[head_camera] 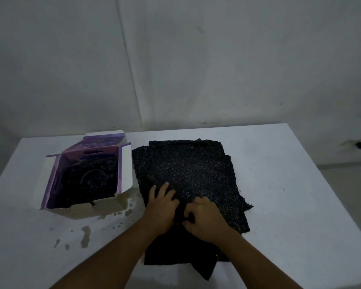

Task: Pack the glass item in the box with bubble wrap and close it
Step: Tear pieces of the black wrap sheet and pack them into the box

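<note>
Padding comes next: left hand (162, 202) and right hand (204, 219) pinch the black bubble wrap (188, 170), which must go over the glass item (94, 177) in the open box (125, 167).

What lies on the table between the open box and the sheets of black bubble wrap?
Head view: only a narrow strip of bare white table, chipped and stained near the box, separates it from the black bubble wrap.

Two bare forearms enter from the bottom edge, no sleeves visible up to where the picture cuts them off. Left hand (162, 207) and right hand (204, 220) both bare: no gloves, rings, watch, bracelet or wrist strap seen. Fingers (165, 187) short, nails unpainted as far as the dim light shows. Nothing else of the person in view.
</note>
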{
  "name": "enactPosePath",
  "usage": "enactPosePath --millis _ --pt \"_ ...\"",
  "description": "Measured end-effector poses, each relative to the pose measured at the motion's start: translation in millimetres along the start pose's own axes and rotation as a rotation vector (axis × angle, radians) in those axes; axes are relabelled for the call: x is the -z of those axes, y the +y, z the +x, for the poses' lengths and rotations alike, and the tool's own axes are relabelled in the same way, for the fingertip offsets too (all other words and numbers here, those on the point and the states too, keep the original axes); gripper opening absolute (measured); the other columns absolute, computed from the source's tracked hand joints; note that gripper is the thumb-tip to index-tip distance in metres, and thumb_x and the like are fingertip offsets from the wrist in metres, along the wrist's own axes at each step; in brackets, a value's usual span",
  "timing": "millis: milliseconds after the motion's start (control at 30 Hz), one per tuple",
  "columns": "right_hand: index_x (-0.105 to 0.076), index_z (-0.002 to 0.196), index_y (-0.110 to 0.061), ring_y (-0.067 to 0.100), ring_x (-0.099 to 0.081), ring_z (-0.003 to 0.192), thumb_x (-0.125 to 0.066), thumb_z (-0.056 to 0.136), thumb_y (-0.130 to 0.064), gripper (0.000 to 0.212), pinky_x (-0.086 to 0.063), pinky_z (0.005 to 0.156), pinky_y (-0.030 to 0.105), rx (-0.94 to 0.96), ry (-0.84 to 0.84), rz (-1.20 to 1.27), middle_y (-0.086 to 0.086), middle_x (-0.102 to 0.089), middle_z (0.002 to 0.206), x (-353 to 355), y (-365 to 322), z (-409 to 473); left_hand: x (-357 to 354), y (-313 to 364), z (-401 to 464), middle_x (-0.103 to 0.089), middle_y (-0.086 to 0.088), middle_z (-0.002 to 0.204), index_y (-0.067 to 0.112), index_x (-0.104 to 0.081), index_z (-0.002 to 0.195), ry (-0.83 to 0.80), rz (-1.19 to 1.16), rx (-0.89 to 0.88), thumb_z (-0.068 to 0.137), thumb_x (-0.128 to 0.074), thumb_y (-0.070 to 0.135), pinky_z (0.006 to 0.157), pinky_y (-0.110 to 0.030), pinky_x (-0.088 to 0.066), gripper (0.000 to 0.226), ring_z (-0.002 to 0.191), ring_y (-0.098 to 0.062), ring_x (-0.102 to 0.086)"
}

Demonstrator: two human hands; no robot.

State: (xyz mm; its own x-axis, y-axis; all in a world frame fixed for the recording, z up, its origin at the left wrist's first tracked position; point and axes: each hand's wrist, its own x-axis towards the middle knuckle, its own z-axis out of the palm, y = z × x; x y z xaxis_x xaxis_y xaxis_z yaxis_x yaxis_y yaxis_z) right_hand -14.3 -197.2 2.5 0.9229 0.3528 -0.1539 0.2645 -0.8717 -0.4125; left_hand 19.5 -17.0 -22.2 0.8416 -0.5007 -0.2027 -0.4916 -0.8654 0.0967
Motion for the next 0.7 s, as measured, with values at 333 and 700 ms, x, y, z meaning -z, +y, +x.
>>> enactPosePath --millis 333,700 --pt "-0.019 0.15 -0.032 0.025 -0.033 0.131 -0.064 0.073 -0.061 0.094 -0.013 0.111 0.05 -0.206 -0.192 -0.282 -0.002 -0.043 0.141 -1 19 12 4 -11 -16 -0.064 0.005 0.077 0.023 -0.057 0.101 0.101 -0.015 -0.038 0.051 -0.083 0.031 0.106 -0.06 -0.027 0.057 0.092 -0.019 -0.055" --pt "-0.068 0.094 -0.032 0.016 -0.049 0.109 -0.057 0.069 -0.047 0.031 -0.04 0.093 0.036 -0.086 -0.074 0.018 -0.01 -0.059 0.109 41 4 8 57 -34 -42 -0.053 -0.002 0.098 0.016 -0.061 0.083 0.03 -0.12 -0.076 0.072 -0.066 0.036 0.073 -0.033 -0.041 0.024 0.098 -0.022 -0.048"
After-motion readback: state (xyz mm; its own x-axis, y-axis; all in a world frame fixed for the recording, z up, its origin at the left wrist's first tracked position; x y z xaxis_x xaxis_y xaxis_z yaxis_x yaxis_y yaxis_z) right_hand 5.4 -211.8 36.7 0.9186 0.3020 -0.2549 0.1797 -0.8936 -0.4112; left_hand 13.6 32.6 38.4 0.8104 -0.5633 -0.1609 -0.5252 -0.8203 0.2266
